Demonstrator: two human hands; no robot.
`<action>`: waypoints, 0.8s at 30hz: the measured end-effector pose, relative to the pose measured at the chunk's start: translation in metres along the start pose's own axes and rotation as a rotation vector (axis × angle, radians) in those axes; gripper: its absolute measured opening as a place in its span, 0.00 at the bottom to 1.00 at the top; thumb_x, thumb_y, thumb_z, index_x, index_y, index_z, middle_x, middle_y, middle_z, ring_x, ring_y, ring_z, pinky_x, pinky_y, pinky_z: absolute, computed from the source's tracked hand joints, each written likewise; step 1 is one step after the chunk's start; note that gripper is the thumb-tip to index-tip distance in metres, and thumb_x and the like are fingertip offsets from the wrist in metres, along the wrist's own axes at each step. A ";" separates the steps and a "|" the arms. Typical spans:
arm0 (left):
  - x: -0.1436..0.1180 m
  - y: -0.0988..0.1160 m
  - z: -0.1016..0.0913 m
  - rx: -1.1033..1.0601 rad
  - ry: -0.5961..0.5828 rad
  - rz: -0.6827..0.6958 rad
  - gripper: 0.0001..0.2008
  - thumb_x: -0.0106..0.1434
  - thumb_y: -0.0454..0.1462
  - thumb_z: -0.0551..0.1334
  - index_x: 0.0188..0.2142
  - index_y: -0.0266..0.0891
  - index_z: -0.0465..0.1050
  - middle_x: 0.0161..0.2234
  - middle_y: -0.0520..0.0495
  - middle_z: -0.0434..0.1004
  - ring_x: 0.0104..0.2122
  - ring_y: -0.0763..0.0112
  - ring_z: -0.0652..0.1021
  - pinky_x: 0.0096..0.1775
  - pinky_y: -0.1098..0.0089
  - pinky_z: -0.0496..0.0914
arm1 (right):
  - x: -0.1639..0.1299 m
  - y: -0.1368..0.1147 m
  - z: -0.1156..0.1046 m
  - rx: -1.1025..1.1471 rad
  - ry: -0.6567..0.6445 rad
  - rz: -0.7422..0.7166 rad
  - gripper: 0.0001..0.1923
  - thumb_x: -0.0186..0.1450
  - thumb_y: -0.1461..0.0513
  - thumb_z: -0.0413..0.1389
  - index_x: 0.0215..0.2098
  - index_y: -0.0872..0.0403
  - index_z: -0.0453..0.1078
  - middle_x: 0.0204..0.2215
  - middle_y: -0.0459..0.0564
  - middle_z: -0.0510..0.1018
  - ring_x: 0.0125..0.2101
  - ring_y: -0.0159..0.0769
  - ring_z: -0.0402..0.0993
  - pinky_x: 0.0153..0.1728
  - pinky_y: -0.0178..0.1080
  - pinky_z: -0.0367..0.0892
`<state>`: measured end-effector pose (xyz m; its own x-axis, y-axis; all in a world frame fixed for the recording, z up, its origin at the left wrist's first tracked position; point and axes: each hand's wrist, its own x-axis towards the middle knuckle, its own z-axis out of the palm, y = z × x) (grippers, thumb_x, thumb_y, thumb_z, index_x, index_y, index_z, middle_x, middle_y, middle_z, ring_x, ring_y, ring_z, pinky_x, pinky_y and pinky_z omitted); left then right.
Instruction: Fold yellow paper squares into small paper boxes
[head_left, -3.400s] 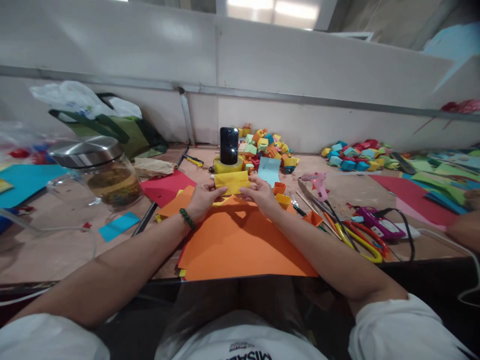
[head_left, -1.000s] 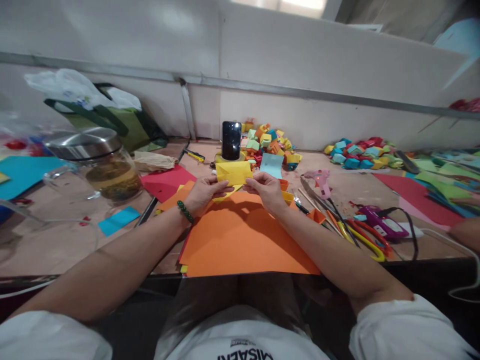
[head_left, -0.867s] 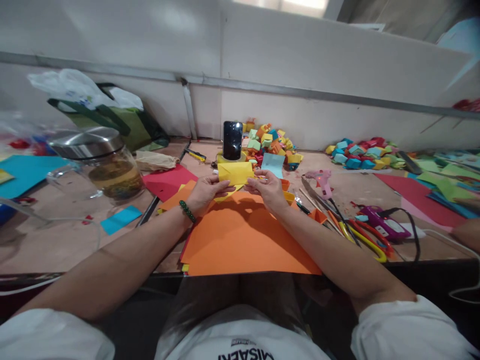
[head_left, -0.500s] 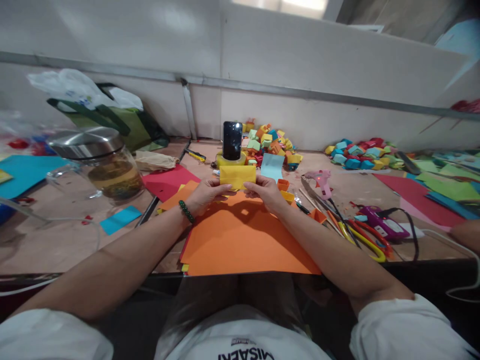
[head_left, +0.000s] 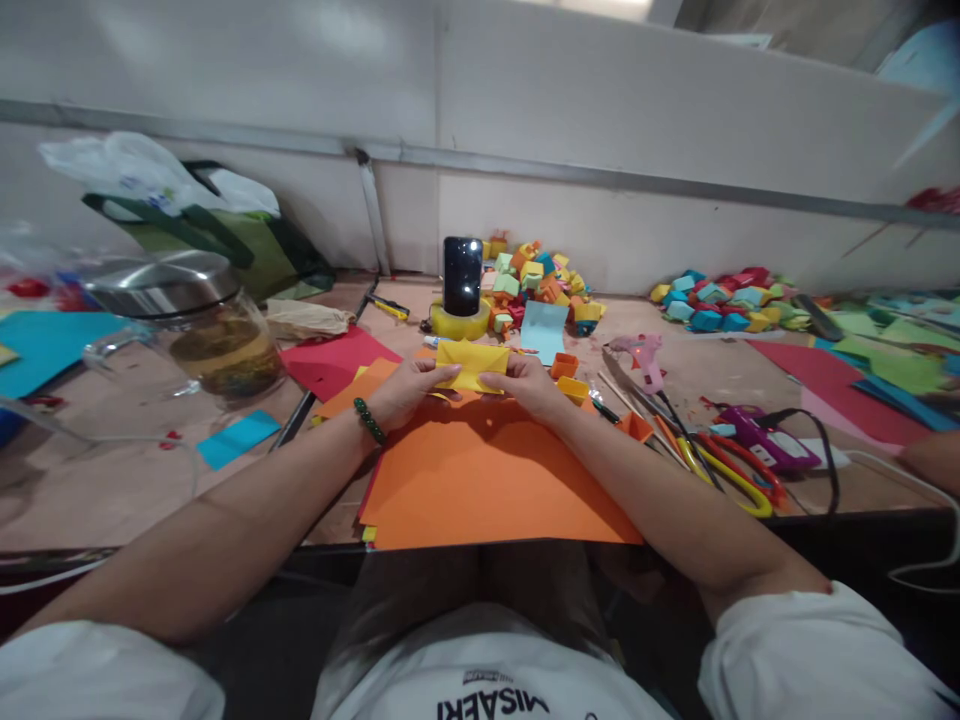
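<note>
A: Entry, hands. What did each one have?

B: The left hand (head_left: 409,388) and the right hand (head_left: 525,385) both pinched the same folded piece of yellow paper (head_left: 471,362), left fingers on its left end, right fingers on its right end. Both were closed on it; neither lay flat on the table.

A: Position of the yellow piece?

B: Held just above the far edge of the large orange paper sheet (head_left: 487,475), which lay on the tan tabletop (head_left: 112,490) straight in front of the person. A dark green bead bracelet (head_left: 369,421) sat on the left wrist.

A: Behind the hands?

B: A black smartphone (head_left: 462,275) stood upright in a roll of yellow tape (head_left: 458,322). Just beside it, to the right, a light blue paper sheet (head_left: 544,330), and further back a heap of small multicoloured paper boxes (head_left: 536,280) against the wall.

A: Right side of the table?

B: A pink glue gun (head_left: 643,355), yellow and red scissors (head_left: 731,475), a purple glue gun (head_left: 765,440) with a black cord. Two small orange paper boxes (head_left: 564,366) sat near the right hand.

A: Left side?

B: A glass jar with a steel lid (head_left: 191,330), holding brownish contents, and a red paper sheet (head_left: 337,362) between the jar and the left hand.
</note>
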<state>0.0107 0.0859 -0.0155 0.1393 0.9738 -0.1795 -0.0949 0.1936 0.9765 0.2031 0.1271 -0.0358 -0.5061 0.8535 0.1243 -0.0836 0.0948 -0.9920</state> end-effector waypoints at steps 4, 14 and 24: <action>0.003 -0.002 -0.004 0.046 0.023 -0.014 0.15 0.49 0.41 0.73 0.31 0.33 0.76 0.26 0.45 0.79 0.24 0.70 0.79 0.24 0.74 0.73 | 0.000 0.001 -0.001 0.008 -0.033 -0.018 0.21 0.47 0.51 0.68 0.36 0.53 0.77 0.35 0.47 0.81 0.36 0.36 0.77 0.35 0.37 0.75; -0.003 0.002 0.003 -0.059 0.032 -0.012 0.08 0.53 0.30 0.70 0.34 0.32 0.78 0.28 0.46 0.81 0.23 0.74 0.79 0.28 0.76 0.76 | -0.001 -0.001 0.002 0.130 0.040 0.035 0.26 0.45 0.57 0.69 0.43 0.52 0.76 0.37 0.47 0.81 0.33 0.34 0.76 0.29 0.33 0.73; 0.001 0.005 -0.006 -0.072 -0.021 -0.167 0.03 0.56 0.32 0.66 0.32 0.32 0.76 0.29 0.39 0.82 0.23 0.70 0.80 0.25 0.76 0.74 | -0.002 0.000 0.003 0.176 0.010 0.010 0.13 0.47 0.60 0.66 0.32 0.51 0.80 0.45 0.48 0.77 0.41 0.37 0.75 0.35 0.39 0.78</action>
<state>0.0047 0.0882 -0.0116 0.1790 0.9250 -0.3352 -0.1393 0.3611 0.9221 0.2019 0.1240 -0.0357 -0.4994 0.8589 0.1137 -0.2279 -0.0037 -0.9737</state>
